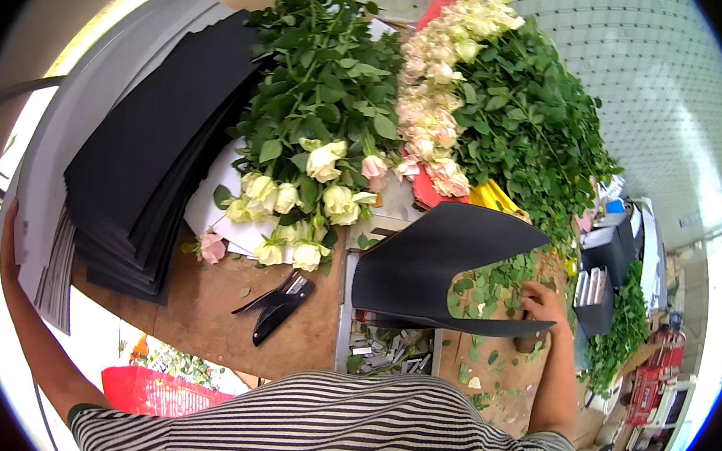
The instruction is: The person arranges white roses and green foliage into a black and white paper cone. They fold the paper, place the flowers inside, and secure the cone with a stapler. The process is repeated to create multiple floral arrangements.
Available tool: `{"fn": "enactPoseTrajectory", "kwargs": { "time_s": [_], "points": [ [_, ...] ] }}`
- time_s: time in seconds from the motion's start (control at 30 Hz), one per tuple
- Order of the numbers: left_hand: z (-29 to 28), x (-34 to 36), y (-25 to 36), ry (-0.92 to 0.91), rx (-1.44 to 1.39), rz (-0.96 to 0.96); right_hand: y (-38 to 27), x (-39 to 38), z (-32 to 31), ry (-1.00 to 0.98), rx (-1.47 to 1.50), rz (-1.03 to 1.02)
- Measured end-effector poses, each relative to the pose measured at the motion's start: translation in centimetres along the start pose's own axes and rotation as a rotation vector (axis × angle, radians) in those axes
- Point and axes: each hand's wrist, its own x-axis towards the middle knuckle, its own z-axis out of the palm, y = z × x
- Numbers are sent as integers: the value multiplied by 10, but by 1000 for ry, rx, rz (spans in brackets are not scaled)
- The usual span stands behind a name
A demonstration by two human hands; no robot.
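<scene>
The black sheets [159, 150] and the curved sheet [434, 265] look like matt, smooth paper. The table [225, 333] is rough brown wood, and the shirt [337, 427] striped cloth.

I see red package or folder [436, 9] at upper centre of frame, poking out behind pale rose bunch. Second red flat pack [425, 192] mid-frame, yellow one [492, 196] just right of it, both partly under leaves. Red box-like cases [649, 386] at lower right edge; print too small to tell. Red crate [140, 388] at lower left. No screens visible.
</scene>
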Motion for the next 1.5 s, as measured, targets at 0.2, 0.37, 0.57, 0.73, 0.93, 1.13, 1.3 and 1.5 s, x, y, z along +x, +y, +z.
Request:
{"fn": "enactPoseTrajectory", "kwargs": {
  "time_s": [0.2,0.37,0.57,0.73,0.93,1.13,1.3,1.5],
  "points": [
    [85,-156,112,-512,-695,121,-39,-7,-68,195,164,-212],
    [228,-237,298,-777,-140,712,-193,-17,-72,385,331,-775],
    [379,-346,391,-19,167,1273,-334,-33,-26,147,856,-1336],
    [407,-388,434,-447,118,1249,-284,-14,-83,382,834,-1249],
    [396,-418,431,-1428,-298,370,-206,2,-56,-45,703,-775],
    [427,-396,369,-1680,-452,-136,-151,18,32,-364,538,-452],
    [455,-410,290,-1636,-612,-213,-103,39,92,-510,669,-235],
    [469,-398,232,-1544,-327,64,-86,53,105,-924,377,86]
  ]
}}
